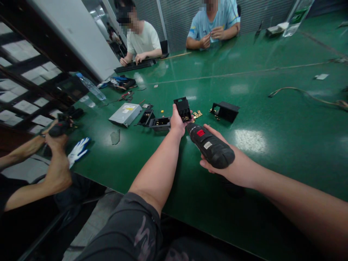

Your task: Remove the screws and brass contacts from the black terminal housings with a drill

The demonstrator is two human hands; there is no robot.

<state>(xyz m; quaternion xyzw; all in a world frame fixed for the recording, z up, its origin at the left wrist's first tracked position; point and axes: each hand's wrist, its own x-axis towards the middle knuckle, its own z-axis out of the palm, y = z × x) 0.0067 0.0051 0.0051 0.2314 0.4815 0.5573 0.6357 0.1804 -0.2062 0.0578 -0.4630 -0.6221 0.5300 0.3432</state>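
My left hand grips a black plastic socket housing above the table, its inner side with slots and a brass-coloured bit turned up. A black cordless drill with a red switch fills my right hand, fingers wrapped round its handle. The drill's nose points at the lower edge of the housing; whether its tip touches cannot be made out. Just beyond lie brass-coloured metal strips. Left of my hand sit more open black housings, and another black housing rests to the right.
A silver disc drive, a plastic bottle and a white-blue glove lie on the green table to the left. A co-worker's hands hold a dark tool at far left. Two people sit opposite. A cable runs along the right.
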